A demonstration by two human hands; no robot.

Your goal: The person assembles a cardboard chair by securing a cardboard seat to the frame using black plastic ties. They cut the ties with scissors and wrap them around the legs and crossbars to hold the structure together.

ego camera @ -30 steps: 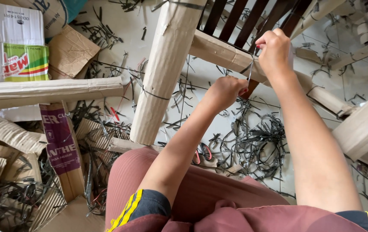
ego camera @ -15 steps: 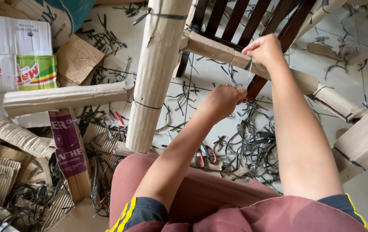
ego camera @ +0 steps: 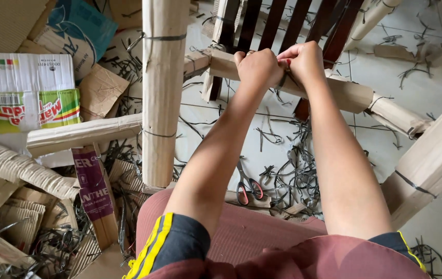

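1. The left hand (ego camera: 257, 67) is curled into a loose fist on top of the horizontal wooden rail wrapped in tan corrugated cardboard (ego camera: 345, 93). Its fingers are folded over the rail's upper edge and pressed together.
2. The right hand (ego camera: 303, 62) sits just beside the left, knuckles touching or nearly so. Its fingers are bent and pinched around a thin dark plastic strap (ego camera: 282, 81) that runs down over the wrapped rail just below the fingertips. Whether something else is held inside the grip cannot be told.
3. The wrapped rail lies directly under both sets of fingers and slants away to the right of them, toward another cardboard-wrapped piece bound with a dark band (ego camera: 427, 160).
4. Beyond the fingers stand the dark brown wooden slats of a chair back (ego camera: 275, 23).
5. To the left of the fingers rises an upright chair leg sheathed in tan cardboard (ego camera: 161, 93), tied with thin straps.
6. Well below the fingers, between the two forearms, a pair of red-handled scissors (ego camera: 247, 187) lies on the pale tiled floor (ego camera: 438, 227) among cut dark strap scraps (ego camera: 293, 175).
7. Far left of the fingers lie flattened printed cardboard boxes (ego camera: 25, 98).
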